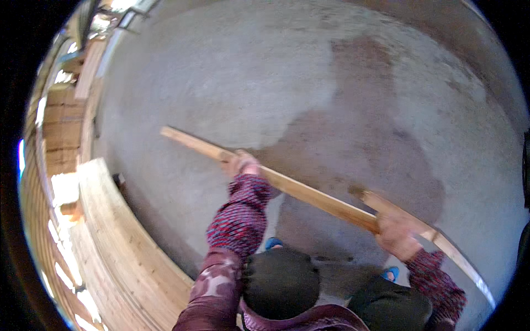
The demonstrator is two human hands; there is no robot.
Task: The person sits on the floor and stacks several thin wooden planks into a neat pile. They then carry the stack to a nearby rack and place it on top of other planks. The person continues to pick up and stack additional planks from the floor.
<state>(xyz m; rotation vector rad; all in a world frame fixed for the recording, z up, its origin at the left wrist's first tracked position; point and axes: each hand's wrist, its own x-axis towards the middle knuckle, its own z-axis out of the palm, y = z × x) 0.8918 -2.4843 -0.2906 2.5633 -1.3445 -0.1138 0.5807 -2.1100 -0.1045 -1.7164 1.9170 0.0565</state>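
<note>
One long strip (310,193) our left hand (241,163) gripped, mid-frame; our right hand (397,234) gripped a second strip (454,255), lower right.

Long wooden strip (309,192), slanting, second strip (451,252) alongside

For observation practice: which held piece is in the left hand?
The wooden strip reaching past the left hand; the other piece meets only the right hand.

Right hand (396,234) blurred, finger placement unclear; pale boards (130,237) cut off by lower edge
</note>
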